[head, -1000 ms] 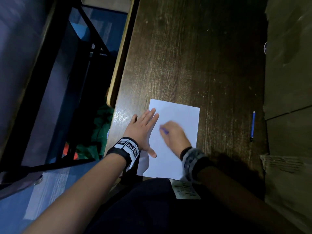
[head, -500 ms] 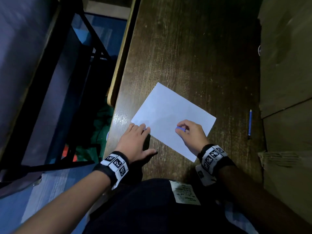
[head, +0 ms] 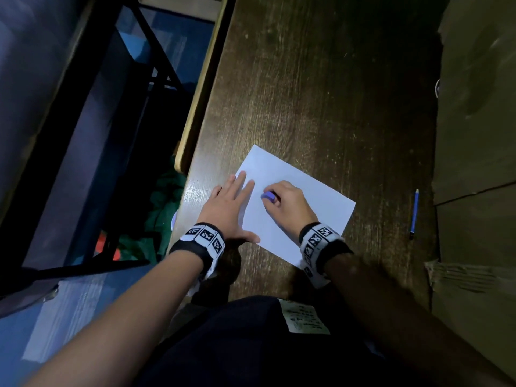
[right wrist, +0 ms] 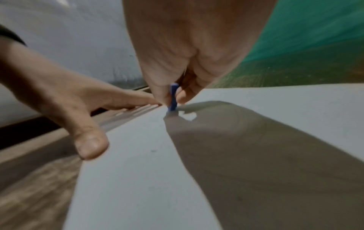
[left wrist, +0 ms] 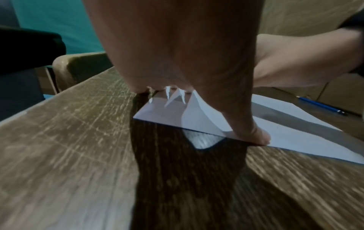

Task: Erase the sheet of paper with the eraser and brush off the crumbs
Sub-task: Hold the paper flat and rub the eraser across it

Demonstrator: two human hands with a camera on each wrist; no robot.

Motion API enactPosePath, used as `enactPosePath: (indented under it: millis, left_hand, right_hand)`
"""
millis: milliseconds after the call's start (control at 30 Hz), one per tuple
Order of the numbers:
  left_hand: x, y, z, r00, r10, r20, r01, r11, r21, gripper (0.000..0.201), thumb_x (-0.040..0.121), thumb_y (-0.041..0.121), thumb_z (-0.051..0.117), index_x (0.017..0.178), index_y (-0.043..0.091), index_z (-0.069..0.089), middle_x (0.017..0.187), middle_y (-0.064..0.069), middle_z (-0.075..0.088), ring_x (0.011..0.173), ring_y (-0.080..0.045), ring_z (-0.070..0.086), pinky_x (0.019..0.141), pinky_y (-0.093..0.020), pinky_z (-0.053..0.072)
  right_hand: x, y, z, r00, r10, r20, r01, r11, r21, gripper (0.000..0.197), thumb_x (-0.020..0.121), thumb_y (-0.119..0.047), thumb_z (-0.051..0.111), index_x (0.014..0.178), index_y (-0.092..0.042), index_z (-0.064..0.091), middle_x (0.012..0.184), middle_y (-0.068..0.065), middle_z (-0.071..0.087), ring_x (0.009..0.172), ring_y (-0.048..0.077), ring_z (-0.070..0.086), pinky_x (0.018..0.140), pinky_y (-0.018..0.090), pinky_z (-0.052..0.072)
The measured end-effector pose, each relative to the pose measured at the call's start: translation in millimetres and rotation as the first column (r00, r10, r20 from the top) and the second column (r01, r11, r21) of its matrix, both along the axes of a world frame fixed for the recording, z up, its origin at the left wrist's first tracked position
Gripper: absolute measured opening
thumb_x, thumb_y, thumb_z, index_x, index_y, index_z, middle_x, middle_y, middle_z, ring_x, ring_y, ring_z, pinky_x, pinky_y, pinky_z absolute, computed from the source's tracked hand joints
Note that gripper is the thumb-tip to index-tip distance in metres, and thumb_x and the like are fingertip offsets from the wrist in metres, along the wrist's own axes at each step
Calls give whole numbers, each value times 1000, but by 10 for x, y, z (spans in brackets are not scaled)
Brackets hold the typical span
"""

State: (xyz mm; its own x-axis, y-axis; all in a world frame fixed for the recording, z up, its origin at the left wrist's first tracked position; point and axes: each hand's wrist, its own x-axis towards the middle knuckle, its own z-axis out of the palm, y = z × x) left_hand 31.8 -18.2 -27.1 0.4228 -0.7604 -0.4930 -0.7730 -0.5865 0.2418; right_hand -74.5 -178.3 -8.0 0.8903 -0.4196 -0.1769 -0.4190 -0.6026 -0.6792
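Dim light on a scratched dark wooden desk (head: 321, 93); blue floor (head: 173, 46) and black metal frame (head: 156, 60) at left, cardboard (head: 474, 121) at right

Reaching forward with both bare forearms, each wrist wearing a black band with white black-patterned marker tiles. Lying flat, palm down, the left hand (head: 229, 208), its fingers (head: 240, 182) straight and close together, its thumb (head: 249, 238) splayed out toward the body. Curling over with knuckles up, the right hand (head: 284, 203), its thumb and fingertips (right wrist: 163, 96) pinching a small blue item and pressing it downward. Sitting close beside each other, the two hands, the left fingertips nearly level with the right knuckles.
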Motion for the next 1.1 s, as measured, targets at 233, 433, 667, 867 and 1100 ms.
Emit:
enactPosePath:
  millis: [233,433,667,867,1100]
  left_hand:
    - [-27,-110,91,1000,10,-25,-8,998,54,139,62,79,77,161,34,-10,166,-5,-29,155,-29,-19,123,-55,6]
    - [-25,-84,86,1000,4,-27,-2,997,75,141,61,84,73,161,35,-13,165,-3,-32,155,-27,-22,124,-54,3]
    - [-9,-112,98,1000,1,-22,1,994,105,145,59,87,71,161,31,-16,165,-1,-32,155,-26,-22,125,-54,5]
    - [-17,-123,122,1000,5,-18,-3,992,127,146,60,84,73,161,30,-17,165,-2,-33,155,-26,-22,124,-57,5]
    - [-31,-140,164,1000,-2,-20,5,988,155,144,63,82,74,160,30,-19,164,-2,-34,155,-27,-21,123,-56,5]
  right_hand:
    - [-169,231,-25,938,339,-78,-336,941,49,4,88,-16,61,87,-15,65,84,-3,56,77,13,53,74,21,38]
    - [89,-151,-89,996,-72,51,75,995,-63,12,88,-15,64,99,-10,68,95,5,65,88,19,60,85,29,48]
    - [-60,-48,-16,971,220,-93,-220,975,13,9,89,-17,62,94,-13,67,91,3,63,85,18,58,85,33,48]
    - [-180,159,-45,990,120,-69,-118,993,26,9,91,-17,61,93,-10,67,90,5,63,85,20,58,83,34,47]
    - [-125,-208,-58,996,-88,16,89,994,-69,12,91,-16,61,99,-11,69,95,4,66,89,19,60,87,30,49]
